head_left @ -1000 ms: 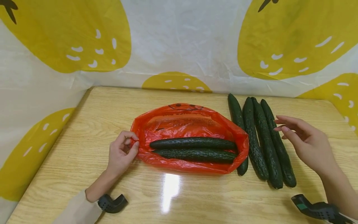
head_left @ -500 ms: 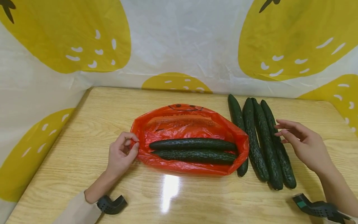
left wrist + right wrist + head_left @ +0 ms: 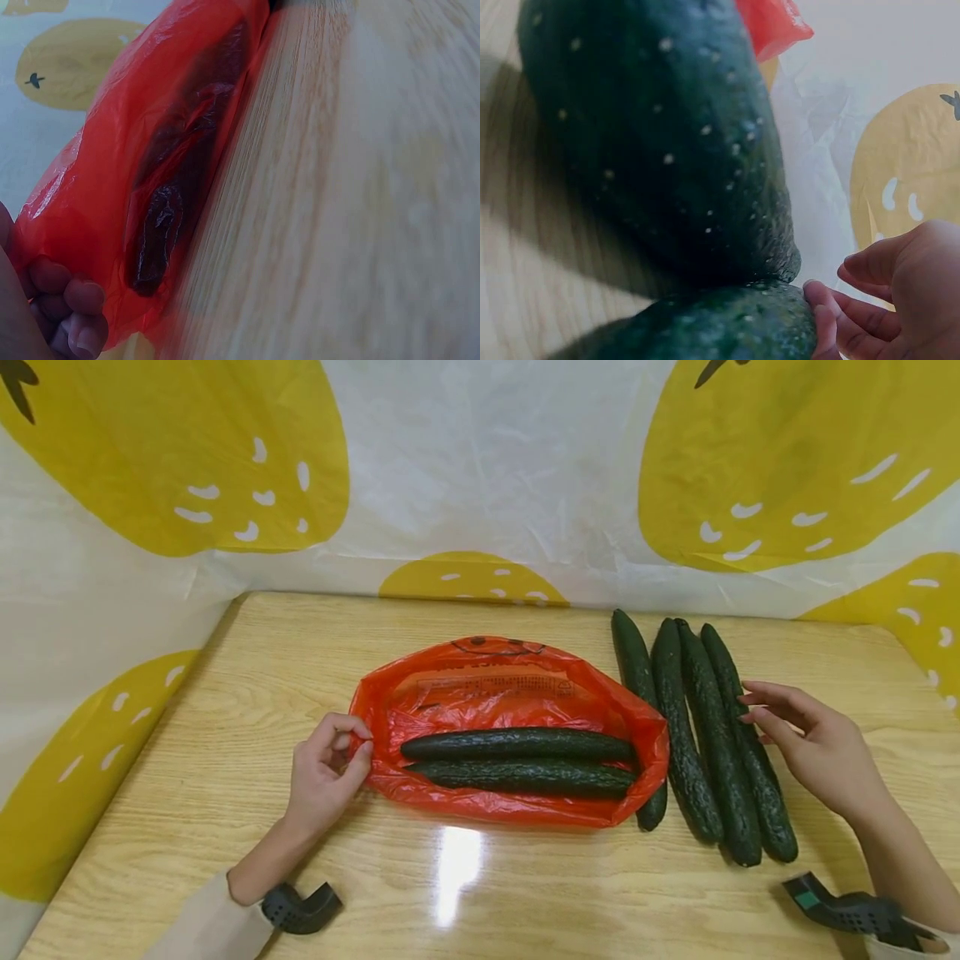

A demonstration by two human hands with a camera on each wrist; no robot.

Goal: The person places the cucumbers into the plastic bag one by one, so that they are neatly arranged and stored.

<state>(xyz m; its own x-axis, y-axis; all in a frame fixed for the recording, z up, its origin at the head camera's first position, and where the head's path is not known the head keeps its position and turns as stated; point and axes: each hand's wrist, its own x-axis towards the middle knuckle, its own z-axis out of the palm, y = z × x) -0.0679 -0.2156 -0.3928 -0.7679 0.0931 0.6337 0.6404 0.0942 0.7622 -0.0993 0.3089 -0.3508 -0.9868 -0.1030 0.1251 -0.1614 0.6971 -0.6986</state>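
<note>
A red plastic bag (image 3: pixel 495 810) lies on its side with its mouth spread wide. Two dark green cucumbers (image 3: pixel 517 744) rest side by side in it. My left hand (image 3: pixel 326 768) pinches the bag's left rim between thumb and fingers; the left wrist view shows a cucumber (image 3: pixel 161 232) through the film. Right of the bag, several more cucumbers lie in a row, the nearest partly hidden behind the bag's edge. My right hand (image 3: pixel 821 747) is beside the rightmost cucumber (image 3: pixel 761 777), fingers loosely bent. In the right wrist view its fingertips are right at a cucumber's (image 3: pixel 727 322) surface.
The wooden table (image 3: pixel 187 777) carries everything. A white sheet with yellow fruit print (image 3: pixel 487 468) hangs behind and to the left, close to the table's back edge. Black camera mounts (image 3: pixel 300 908) sit on both wrists.
My right hand has dropped slightly toward me beside the rightmost cucumber. The left hand, bag and cucumbers have stayed in place.
</note>
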